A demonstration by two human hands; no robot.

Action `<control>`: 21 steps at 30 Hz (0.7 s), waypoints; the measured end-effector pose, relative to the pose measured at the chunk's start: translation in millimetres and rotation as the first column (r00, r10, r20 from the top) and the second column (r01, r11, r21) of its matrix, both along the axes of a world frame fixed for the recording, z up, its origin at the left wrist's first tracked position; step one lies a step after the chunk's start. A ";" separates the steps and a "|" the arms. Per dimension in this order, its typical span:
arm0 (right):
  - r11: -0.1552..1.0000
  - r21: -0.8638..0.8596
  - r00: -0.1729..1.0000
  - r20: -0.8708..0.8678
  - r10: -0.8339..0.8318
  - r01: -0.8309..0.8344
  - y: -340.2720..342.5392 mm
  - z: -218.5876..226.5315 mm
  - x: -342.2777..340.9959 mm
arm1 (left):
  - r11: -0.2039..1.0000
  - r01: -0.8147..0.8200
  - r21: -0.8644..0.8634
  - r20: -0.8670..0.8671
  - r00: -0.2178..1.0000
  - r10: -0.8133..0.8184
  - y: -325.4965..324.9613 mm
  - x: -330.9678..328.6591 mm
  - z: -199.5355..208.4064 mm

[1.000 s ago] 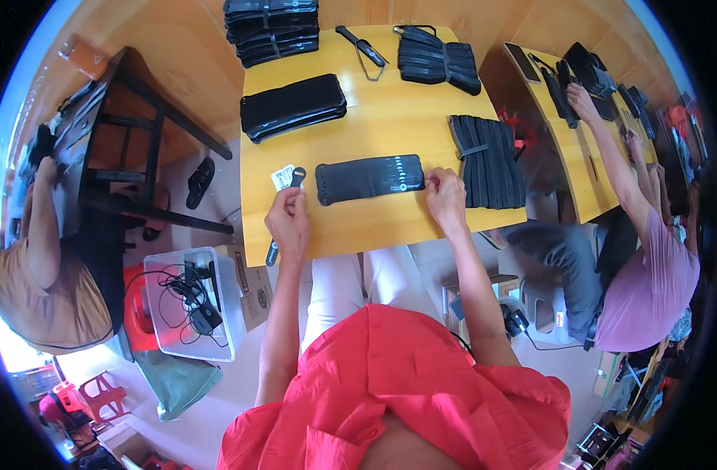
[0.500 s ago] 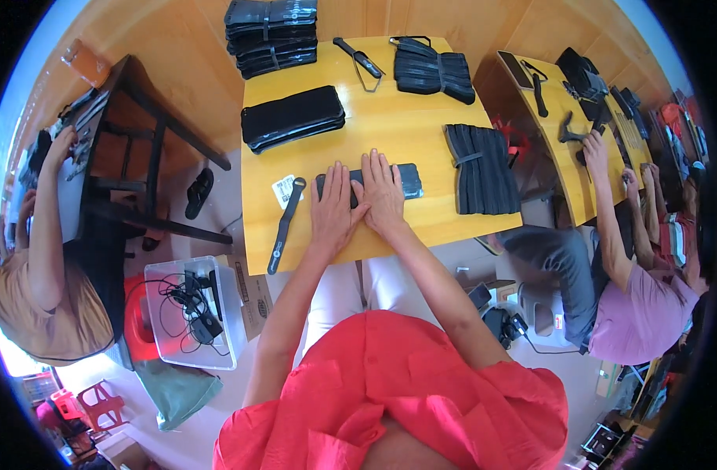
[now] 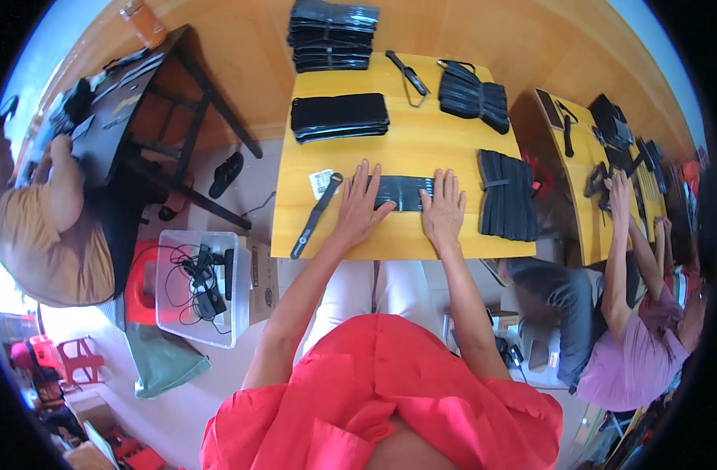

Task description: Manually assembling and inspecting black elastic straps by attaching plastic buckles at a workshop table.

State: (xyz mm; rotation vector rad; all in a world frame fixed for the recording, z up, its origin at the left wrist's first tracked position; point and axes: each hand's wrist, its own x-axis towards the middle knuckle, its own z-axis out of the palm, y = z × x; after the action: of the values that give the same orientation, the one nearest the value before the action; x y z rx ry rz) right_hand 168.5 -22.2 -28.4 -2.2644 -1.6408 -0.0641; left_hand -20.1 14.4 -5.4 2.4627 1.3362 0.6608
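On the yellow table, a glossy black flat packet (image 3: 403, 194) lies crosswise before me. My left hand (image 3: 358, 207) rests on its left end with the fingers stretched and slightly spread. Over the right end lies my right hand (image 3: 444, 210), its fingers flat and apart too. Neither hand grips anything. Left of my left hand is a black strap (image 3: 315, 221) with a loop at its far end, partly over a white printed label (image 3: 322, 182). A bundle of black straps (image 3: 506, 194), bound by a band, sits right of my right hand.
Farther back on the table (image 3: 417, 145) are a stack of black packets (image 3: 340, 117), a taller banded stack (image 3: 331, 37), another strap bundle (image 3: 473, 97) and a looped strap (image 3: 408, 77). A clear bin (image 3: 235, 333) of cables stands left on the floor. Co-workers sit either side.
My hands have moved apart, from close together on the packet to its two ends, uncovering its glossy middle. The view has shifted, so the table appears farther right.
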 end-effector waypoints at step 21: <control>0.856 0.506 0.842 -0.412 0.347 -0.105 -36.4 45.0 -21.5 | 0.863 0.089 -0.497 0.862 0.160 0.481 -26.8 -91.7 10.8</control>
State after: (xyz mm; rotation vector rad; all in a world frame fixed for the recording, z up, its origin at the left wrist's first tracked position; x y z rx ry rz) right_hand 147.0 -58.6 16.5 -1.5380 -1.4165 0.1540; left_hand -111.9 -12.4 5.3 0.9040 0.9884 1.4641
